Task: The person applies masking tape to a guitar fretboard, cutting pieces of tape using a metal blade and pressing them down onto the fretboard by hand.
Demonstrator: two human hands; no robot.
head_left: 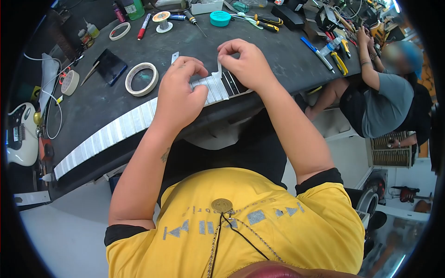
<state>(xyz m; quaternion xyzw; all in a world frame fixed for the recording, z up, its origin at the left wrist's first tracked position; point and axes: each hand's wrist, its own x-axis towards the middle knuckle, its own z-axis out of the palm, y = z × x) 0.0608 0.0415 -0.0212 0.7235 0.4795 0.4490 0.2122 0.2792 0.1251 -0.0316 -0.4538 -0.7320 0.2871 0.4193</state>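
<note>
A guitar neck (121, 128) lies along the table's near edge, its fretboard mostly covered with strips of pale masking tape between the frets. Toward its right end the dark fretboard (233, 84) is bare. My right hand (247, 61) pinches the upper end of a strip of masking tape (219, 69), which hangs to the tape-covered part. My left hand (180, 92) is over the neck, fingers curled and thumb apart from them; its palm side is partly hidden. A metal piece with a hole (174, 57) shows just behind that hand.
A tape roll (128, 88) lies left of my hands, near a dark tablet-like object (110, 68). Behind are a solder spool (162, 23), a red marker (144, 28) and a teal tin (220, 18). Pliers (340, 63) lie right; another person (387, 92) sits beyond.
</note>
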